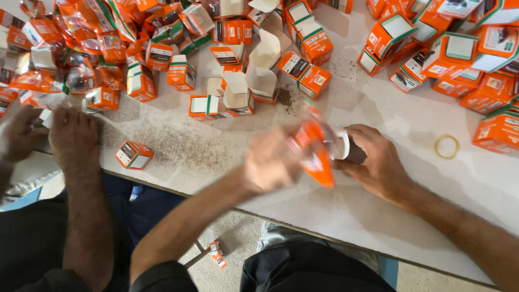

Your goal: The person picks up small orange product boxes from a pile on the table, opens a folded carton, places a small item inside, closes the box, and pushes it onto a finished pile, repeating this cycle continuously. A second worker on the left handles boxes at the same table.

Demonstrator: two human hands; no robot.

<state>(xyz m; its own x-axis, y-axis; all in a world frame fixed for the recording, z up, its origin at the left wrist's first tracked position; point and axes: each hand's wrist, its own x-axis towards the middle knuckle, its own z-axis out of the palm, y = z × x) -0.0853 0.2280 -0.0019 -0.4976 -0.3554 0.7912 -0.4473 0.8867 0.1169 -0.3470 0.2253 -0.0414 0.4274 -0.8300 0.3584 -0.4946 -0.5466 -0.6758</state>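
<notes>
Head view: looking down on a pale work table [378,216], two people at it.
Table: dusty, dark specks in the middle; near edge runs diagonally from left to lower right.
Box piles: small orange cartons [448,48] heaped far right; more orange cartons and clear orange wrappers [81,48] heaped far left; several open white-lined cartons [259,70] far centre.
Co-worker: a second person's hands [70,135] at the left edge, fingers curled down on the table by the left pile; kept apart from the wearer's own.
Right hand [378,162]: resting on the table centre-right, fingers wrapped around a small white round part [341,143] with something dark behind it; closed grip.
Left hand [267,165]: motion-blurred, lifted just over the table, pinching an orange wrapper [313,151] that touches the white part; fingers mostly closed, exact grip unclear from blur.
Step (judgement): looks like the wrapper is being worked on or off the white part, mid-motion.
Next move (judgement): calls for right hand holding the part steady while left pulls the wrapper along it cleanly.
Loose carton [133,155]: alone near the table's near-left edge.
Rubber band [446,146]: tan loop on bare table, right of the right hand.
Dropped carton [217,254]: on the floor below the table edge.
</notes>
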